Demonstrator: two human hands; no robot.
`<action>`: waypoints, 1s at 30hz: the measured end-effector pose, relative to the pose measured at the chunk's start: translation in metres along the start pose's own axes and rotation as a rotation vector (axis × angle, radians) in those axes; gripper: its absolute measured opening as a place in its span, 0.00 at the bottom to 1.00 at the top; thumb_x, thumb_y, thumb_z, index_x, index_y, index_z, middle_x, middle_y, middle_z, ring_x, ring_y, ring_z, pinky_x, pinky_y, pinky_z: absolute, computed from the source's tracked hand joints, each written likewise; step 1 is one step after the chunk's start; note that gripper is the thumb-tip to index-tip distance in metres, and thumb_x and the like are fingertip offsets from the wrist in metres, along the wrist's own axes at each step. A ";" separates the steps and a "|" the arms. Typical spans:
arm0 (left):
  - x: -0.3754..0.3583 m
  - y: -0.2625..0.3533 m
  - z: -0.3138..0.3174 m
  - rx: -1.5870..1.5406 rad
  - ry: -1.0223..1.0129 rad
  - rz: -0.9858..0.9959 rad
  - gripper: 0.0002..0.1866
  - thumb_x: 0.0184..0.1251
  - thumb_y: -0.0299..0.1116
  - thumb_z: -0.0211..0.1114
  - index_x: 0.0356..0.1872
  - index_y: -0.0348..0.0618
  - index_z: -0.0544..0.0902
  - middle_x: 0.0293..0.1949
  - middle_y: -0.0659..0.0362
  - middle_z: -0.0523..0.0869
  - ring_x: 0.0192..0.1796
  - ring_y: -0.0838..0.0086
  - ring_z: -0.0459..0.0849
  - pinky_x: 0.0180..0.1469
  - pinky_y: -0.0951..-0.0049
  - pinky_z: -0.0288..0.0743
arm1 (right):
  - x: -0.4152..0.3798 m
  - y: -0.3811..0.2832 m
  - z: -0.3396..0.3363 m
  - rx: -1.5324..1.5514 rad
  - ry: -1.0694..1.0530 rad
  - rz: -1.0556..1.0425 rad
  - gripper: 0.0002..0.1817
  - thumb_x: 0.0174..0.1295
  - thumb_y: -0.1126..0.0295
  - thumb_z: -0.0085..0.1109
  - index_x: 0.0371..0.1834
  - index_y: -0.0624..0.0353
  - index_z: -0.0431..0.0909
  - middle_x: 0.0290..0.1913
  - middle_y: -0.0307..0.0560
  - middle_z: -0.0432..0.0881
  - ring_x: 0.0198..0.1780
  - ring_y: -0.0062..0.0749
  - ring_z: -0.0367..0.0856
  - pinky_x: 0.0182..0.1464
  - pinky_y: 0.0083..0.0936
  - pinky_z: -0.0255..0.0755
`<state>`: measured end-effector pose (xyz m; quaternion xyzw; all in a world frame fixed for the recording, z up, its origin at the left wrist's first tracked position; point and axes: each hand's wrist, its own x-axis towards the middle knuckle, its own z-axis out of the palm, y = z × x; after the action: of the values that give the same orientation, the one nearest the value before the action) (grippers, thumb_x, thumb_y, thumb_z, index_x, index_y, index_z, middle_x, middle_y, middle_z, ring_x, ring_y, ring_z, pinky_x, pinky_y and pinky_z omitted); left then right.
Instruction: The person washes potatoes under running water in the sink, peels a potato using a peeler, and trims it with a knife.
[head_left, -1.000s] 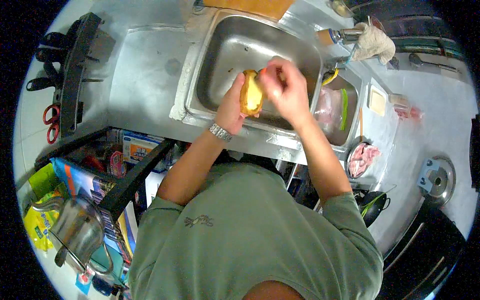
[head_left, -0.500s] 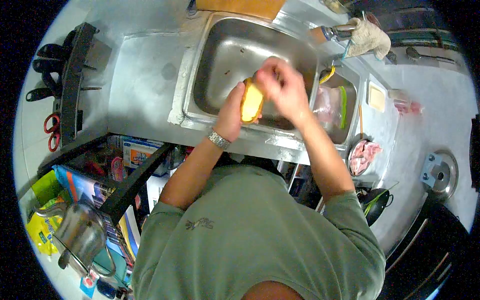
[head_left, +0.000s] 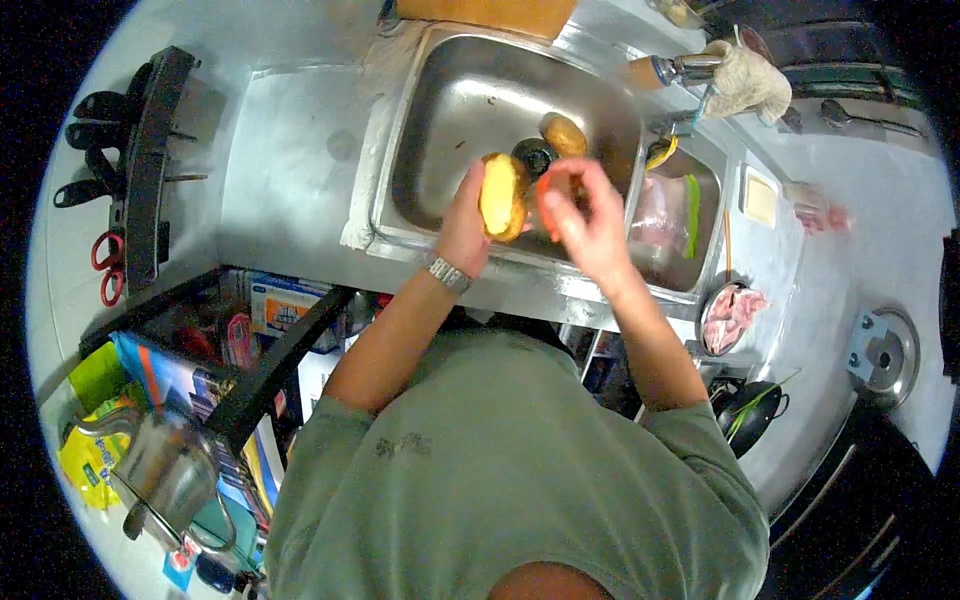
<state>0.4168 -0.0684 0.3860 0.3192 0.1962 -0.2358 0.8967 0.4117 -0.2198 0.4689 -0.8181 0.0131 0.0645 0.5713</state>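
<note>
My left hand (head_left: 463,222) is wrapped round a partly peeled potato (head_left: 500,198), its pale yellow flesh facing up and brown skin along the edges. Just to the right, my right hand (head_left: 590,215) grips a small orange-red tool (head_left: 547,207), perhaps a peeler; its working end is too blurred to make out. A gap separates the tool from the potato. Both hands are over the near part of the steel sink (head_left: 425,130). Beyond them an unpeeled potato (head_left: 564,134) lies in the basin beside the dark drain (head_left: 535,154).
A smaller basin at the right holds a bag with a green seal (head_left: 665,215). Beside it are a bowl of raw meat (head_left: 733,318) and a white dish (head_left: 759,195). Knives (head_left: 100,150) and red scissors (head_left: 107,268) hang at the left. A cloth (head_left: 748,82) drapes over the faucet.
My right hand has moved down toward me, off the potato's upper end, uncovering the second potato and the drain. The potato in my left hand is slightly turned.
</note>
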 end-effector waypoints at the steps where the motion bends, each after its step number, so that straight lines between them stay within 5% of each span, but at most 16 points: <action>1: 0.004 -0.002 0.001 -0.056 0.058 0.019 0.27 0.74 0.58 0.46 0.54 0.44 0.75 0.47 0.56 0.82 0.47 0.69 0.84 0.48 0.65 0.80 | -0.004 0.000 0.004 -0.191 0.002 -0.209 0.19 0.55 0.60 0.66 0.46 0.57 0.74 0.39 0.49 0.80 0.41 0.38 0.81 0.43 0.31 0.76; 3: 0.010 -0.007 -0.005 -0.117 -0.006 -0.012 0.28 0.74 0.59 0.44 0.54 0.46 0.76 0.47 0.58 0.83 0.47 0.70 0.84 0.50 0.66 0.79 | -0.009 0.000 0.012 -0.450 0.017 -0.606 0.23 0.47 0.60 0.70 0.45 0.58 0.75 0.44 0.53 0.78 0.43 0.48 0.79 0.43 0.32 0.76; 5: 0.013 -0.008 -0.010 -0.204 -0.172 -0.062 0.29 0.73 0.61 0.41 0.51 0.49 0.78 0.46 0.61 0.84 0.47 0.72 0.83 0.52 0.68 0.77 | -0.013 -0.007 0.021 -0.514 -0.002 -0.604 0.23 0.46 0.60 0.70 0.44 0.58 0.75 0.44 0.52 0.79 0.45 0.50 0.80 0.46 0.36 0.76; 10: 0.009 -0.005 0.009 -0.120 -0.057 0.050 0.27 0.73 0.61 0.43 0.52 0.50 0.78 0.46 0.61 0.84 0.47 0.72 0.84 0.51 0.68 0.78 | 0.004 -0.004 0.013 -0.503 0.058 -0.623 0.21 0.49 0.62 0.69 0.44 0.58 0.75 0.41 0.50 0.79 0.42 0.44 0.81 0.44 0.33 0.76; 12: 0.011 0.000 0.011 0.040 0.051 0.151 0.27 0.73 0.61 0.44 0.52 0.49 0.77 0.45 0.60 0.85 0.47 0.72 0.84 0.50 0.69 0.78 | 0.015 -0.004 0.011 -0.319 0.125 -0.335 0.18 0.50 0.59 0.68 0.41 0.56 0.76 0.39 0.52 0.79 0.40 0.47 0.81 0.42 0.35 0.77; 13: 0.008 0.005 0.015 0.035 0.055 0.112 0.28 0.73 0.61 0.44 0.53 0.49 0.76 0.44 0.60 0.85 0.45 0.71 0.85 0.45 0.69 0.81 | 0.027 0.003 0.007 -0.358 0.196 -0.355 0.18 0.52 0.60 0.67 0.41 0.58 0.76 0.35 0.51 0.80 0.35 0.46 0.81 0.40 0.34 0.76; 16: -0.012 0.017 0.022 0.081 -0.087 0.043 0.29 0.73 0.62 0.44 0.54 0.48 0.76 0.44 0.60 0.84 0.41 0.70 0.86 0.39 0.69 0.82 | 0.056 0.013 -0.010 -0.035 0.198 -0.018 0.15 0.60 0.60 0.61 0.43 0.59 0.76 0.30 0.44 0.80 0.32 0.29 0.80 0.36 0.26 0.74; 17: -0.013 0.018 0.025 0.052 -0.072 0.031 0.29 0.74 0.59 0.43 0.55 0.43 0.73 0.45 0.58 0.82 0.40 0.69 0.85 0.37 0.69 0.82 | 0.056 0.012 -0.014 0.013 0.169 -0.021 0.14 0.63 0.61 0.59 0.43 0.60 0.76 0.30 0.41 0.80 0.33 0.22 0.79 0.36 0.22 0.73; 20: -0.003 0.009 0.019 0.043 -0.023 0.087 0.29 0.75 0.59 0.43 0.56 0.43 0.73 0.46 0.57 0.82 0.41 0.69 0.85 0.38 0.68 0.82 | 0.034 -0.007 -0.010 -0.001 -0.054 0.031 0.14 0.60 0.61 0.62 0.42 0.59 0.77 0.32 0.45 0.81 0.35 0.28 0.81 0.39 0.25 0.75; 22: 0.008 -0.001 0.010 0.043 0.007 0.155 0.28 0.75 0.58 0.43 0.56 0.43 0.73 0.47 0.56 0.82 0.41 0.70 0.85 0.37 0.68 0.82 | 0.020 -0.016 0.000 -0.309 -0.059 -0.331 0.16 0.54 0.62 0.65 0.43 0.58 0.77 0.39 0.52 0.81 0.41 0.45 0.82 0.43 0.35 0.76; 24: 0.010 -0.005 0.010 0.047 0.034 0.213 0.27 0.75 0.57 0.42 0.55 0.43 0.73 0.47 0.56 0.82 0.42 0.70 0.85 0.37 0.68 0.82 | 0.016 -0.020 0.008 -0.471 -0.077 -0.499 0.16 0.54 0.62 0.65 0.42 0.58 0.77 0.39 0.52 0.81 0.40 0.46 0.82 0.44 0.36 0.76; 28: -0.008 0.007 0.008 0.138 -0.098 0.071 0.26 0.77 0.53 0.40 0.55 0.40 0.73 0.41 0.54 0.84 0.35 0.69 0.85 0.35 0.70 0.82 | 0.047 0.004 -0.003 -0.129 0.033 -0.142 0.18 0.55 0.61 0.65 0.44 0.60 0.78 0.36 0.52 0.82 0.37 0.39 0.83 0.41 0.32 0.76; 29: -0.008 0.004 0.002 0.148 -0.144 0.044 0.29 0.75 0.57 0.40 0.57 0.42 0.72 0.42 0.54 0.84 0.35 0.67 0.86 0.35 0.69 0.83 | 0.059 0.012 -0.006 -0.210 0.066 -0.213 0.17 0.56 0.61 0.64 0.43 0.61 0.78 0.35 0.51 0.83 0.39 0.37 0.83 0.41 0.31 0.76; 30: -0.008 0.003 0.000 0.158 -0.192 0.018 0.32 0.74 0.61 0.40 0.59 0.44 0.72 0.43 0.54 0.85 0.35 0.64 0.87 0.35 0.68 0.84 | 0.067 0.012 -0.009 -0.246 0.030 -0.008 0.16 0.58 0.60 0.63 0.42 0.61 0.79 0.36 0.51 0.83 0.39 0.36 0.82 0.43 0.29 0.75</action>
<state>0.4119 -0.0642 0.3910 0.3666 0.0874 -0.2721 0.8854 0.4783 -0.2284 0.4529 -0.8830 0.0102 0.0510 0.4665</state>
